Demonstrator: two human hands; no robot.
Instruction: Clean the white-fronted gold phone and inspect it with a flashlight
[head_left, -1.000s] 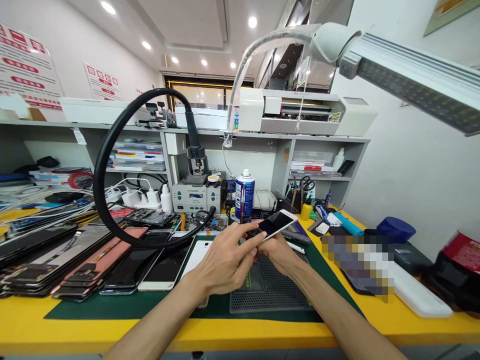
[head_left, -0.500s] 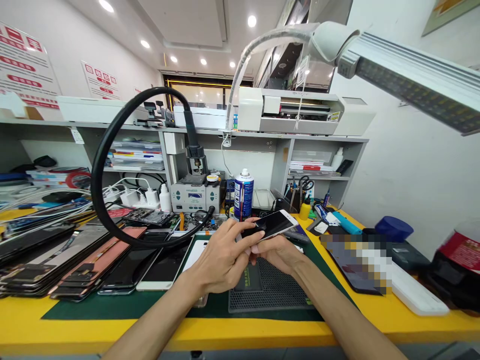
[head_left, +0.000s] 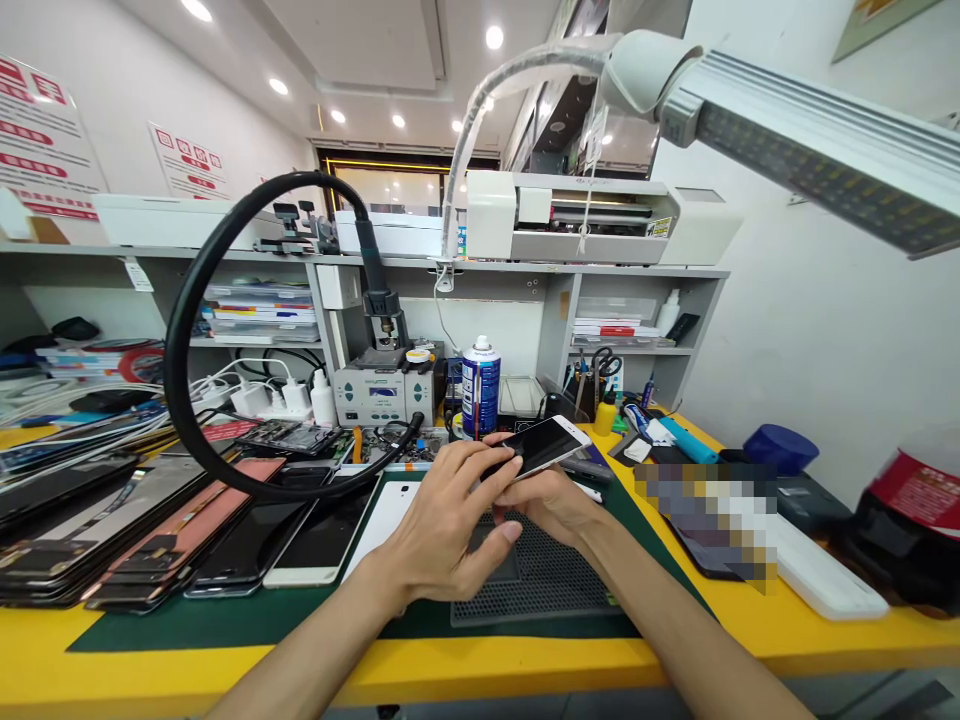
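Observation:
A white-edged smartphone (head_left: pixel 546 445) with a dark screen is held tilted above the dark green mat (head_left: pixel 277 622). My right hand (head_left: pixel 551 500) grips it from below and the near side, its fingers partly hidden beneath. My left hand (head_left: pixel 442 515) reaches over the phone's left end, fingers stretched across the screen and thumb spread away from it. Under the hands lies a grey perforated pad (head_left: pixel 536 590). A white phone or case (head_left: pixel 386 515) rests on the mat beside my left wrist.
Several phones and screens, among them a pink panel (head_left: pixel 180 530), line the left side. Behind stand a blue spray can (head_left: pixel 480 388) and a grey soldering station (head_left: pixel 384 395) with a looping black hose (head_left: pixel 176 330). A white case (head_left: pixel 829 575) and dark bottle (head_left: pixel 915 525) are at right.
My left thumb has moved out from the phone and now points right, spread from the fingers. The phone stays in my right hand. The whole view has shifted slightly.

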